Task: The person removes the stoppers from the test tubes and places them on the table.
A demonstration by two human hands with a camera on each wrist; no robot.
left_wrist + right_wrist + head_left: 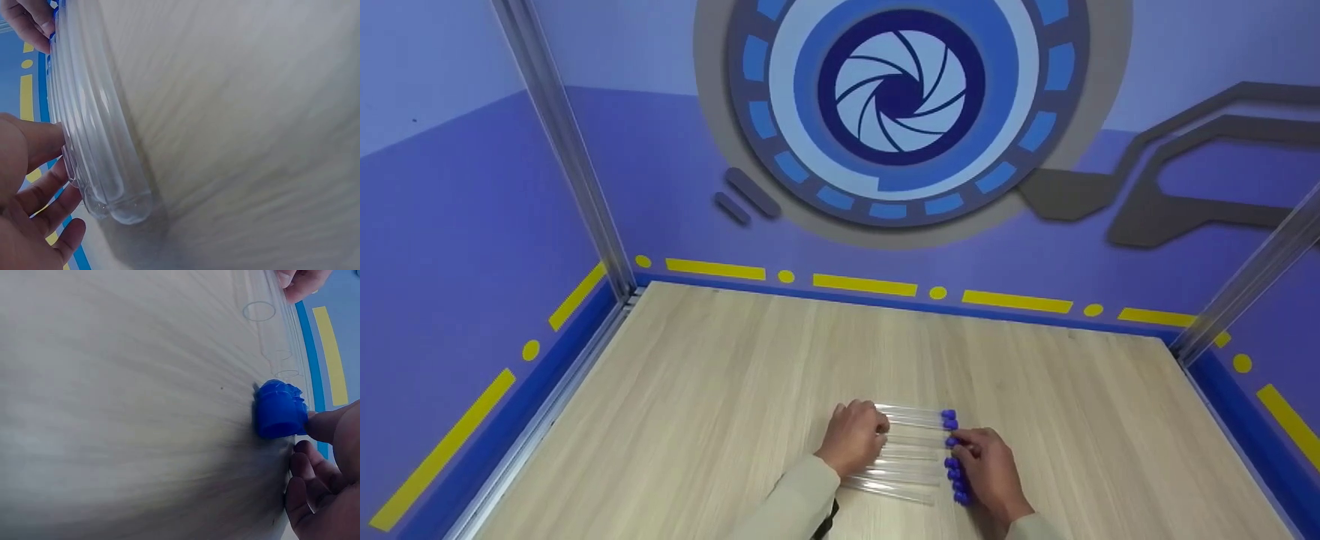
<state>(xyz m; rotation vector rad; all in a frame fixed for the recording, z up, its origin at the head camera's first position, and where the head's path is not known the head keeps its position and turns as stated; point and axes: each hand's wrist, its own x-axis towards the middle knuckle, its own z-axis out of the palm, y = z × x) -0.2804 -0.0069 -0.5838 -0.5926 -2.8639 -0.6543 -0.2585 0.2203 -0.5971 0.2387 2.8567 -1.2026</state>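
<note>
From above, the left hand's point(853, 436) fingers pinch one clear tube point(915, 439) while the right hand's point(991, 469) pinch its blue cap point(952, 442); at least six other caps point(954, 473) line the bench point(697, 390) beside those fingers, the overlapping tubes too many to count surely. By the left wrist, rounded tube ends hide the fingertips. By the right, three open tube rims point(259, 311) show beyond the thumb.

The caps point(277, 410) are showing solid blue; the tubes point(112, 169) are appearing clear. The tabletop point(735, 360) is displaying pale beige wood grain. The sleeves point(795, 502) are reading plain beige. The back wall point(652, 165) is bearing violet-blue, a yellow dash-and-dot line point(865, 285) and a blue, white and grey shutter-patterned emblem point(900, 94).
</note>
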